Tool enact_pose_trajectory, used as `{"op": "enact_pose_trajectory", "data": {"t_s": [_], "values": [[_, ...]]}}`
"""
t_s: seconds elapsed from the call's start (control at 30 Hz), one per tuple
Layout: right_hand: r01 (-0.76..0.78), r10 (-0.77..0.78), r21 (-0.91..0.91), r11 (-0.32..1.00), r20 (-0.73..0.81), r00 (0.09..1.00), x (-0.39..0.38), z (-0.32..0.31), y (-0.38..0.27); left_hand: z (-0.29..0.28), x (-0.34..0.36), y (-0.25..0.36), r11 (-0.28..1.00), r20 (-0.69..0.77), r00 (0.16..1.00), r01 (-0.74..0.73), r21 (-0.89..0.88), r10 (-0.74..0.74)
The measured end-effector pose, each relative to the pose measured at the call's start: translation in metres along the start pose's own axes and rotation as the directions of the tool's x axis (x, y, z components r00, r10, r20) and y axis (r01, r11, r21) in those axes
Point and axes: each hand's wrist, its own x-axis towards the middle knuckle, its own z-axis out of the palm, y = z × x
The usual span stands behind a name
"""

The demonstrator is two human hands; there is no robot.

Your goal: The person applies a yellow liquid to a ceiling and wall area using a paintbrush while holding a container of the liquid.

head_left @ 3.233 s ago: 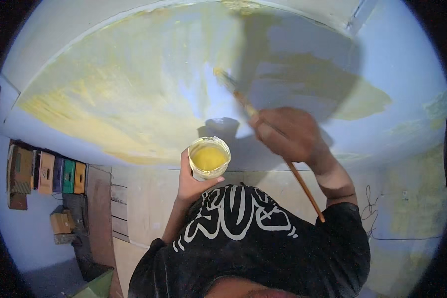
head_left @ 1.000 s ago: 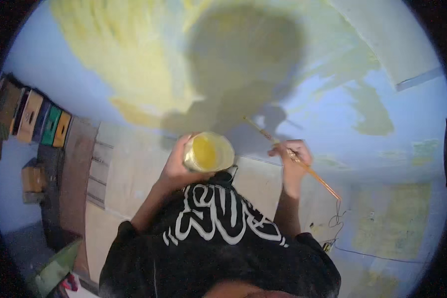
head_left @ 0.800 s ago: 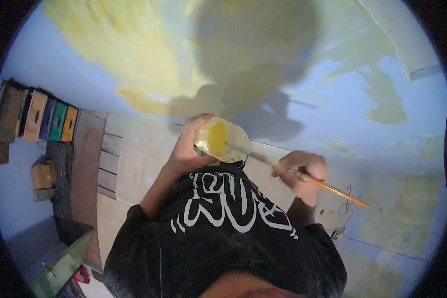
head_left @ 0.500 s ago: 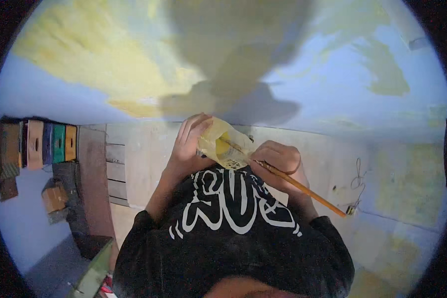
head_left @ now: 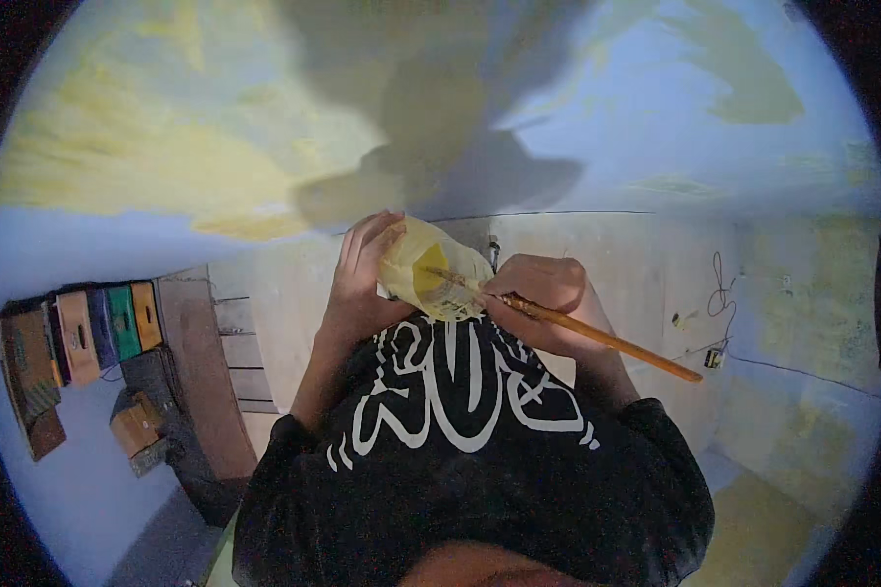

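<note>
My left hand [head_left: 355,279] is wrapped round the left side of a pale, translucent plastic container [head_left: 468,256], held tilted in front of my chest. Yellow paint [head_left: 425,272] shows inside its opening. In my right hand [head_left: 548,293] is a paintbrush [head_left: 626,346] with a long orange-brown handle, gripped near its lower end. Its head reaches into the container's mouth, and the handle slants down to the right. The bristle tip is hard to make out against the paint.
Ahead rises a light blue wall [head_left: 617,147] with yellow patches and a broad shadow. At the left stand coloured box files [head_left: 119,323], a cardboard box [head_left: 137,426] and a brown panel [head_left: 201,377]. A loose cable [head_left: 719,291] hangs at the right.
The brush handle lies flatter, its far end higher and slightly further right. The container's opening and its yellow paint show more fully. The whole view has tilted a little.
</note>
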Motion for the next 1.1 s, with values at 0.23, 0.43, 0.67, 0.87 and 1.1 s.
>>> {"op": "enact_pose_trajectory", "data": {"t_s": [0.23, 0.43, 0.67, 0.87, 1.1], "values": [[-0.084, 0.108, 0.127, 0.988, -0.198, 0.974, -0.009, 0.000, -0.013, -0.007, -0.002, 0.004, 0.999, 0.015, 1.000, 0.019, -0.044, -0.018], [-0.103, 0.152, 0.183, 0.978, -0.283, 0.947, -0.013, -0.014, 0.003, -0.007, 0.016, 0.001, 0.997, -0.041, 0.998, -0.059, -0.045, 0.057], [-0.117, 0.252, 0.428, 0.896, -0.274, 0.928, -0.012, -0.023, 0.044, 0.019, 0.032, -0.008, 0.995, -0.054, 0.998, 0.025, -0.095, -0.031], [-0.079, 0.312, 0.664, 0.743, -0.240, 0.919, -0.025, -0.038, 0.100, 0.057, 0.057, 0.010, 0.996, -0.080, 0.996, 0.038, -0.076, -0.044], [0.082, 0.260, 0.798, 0.597, -0.289, 0.921, -0.029, -0.064, 0.135, 0.103, 0.064, 0.017, 0.849, -0.046, 0.945, 0.269, -0.455, -0.324]]}}
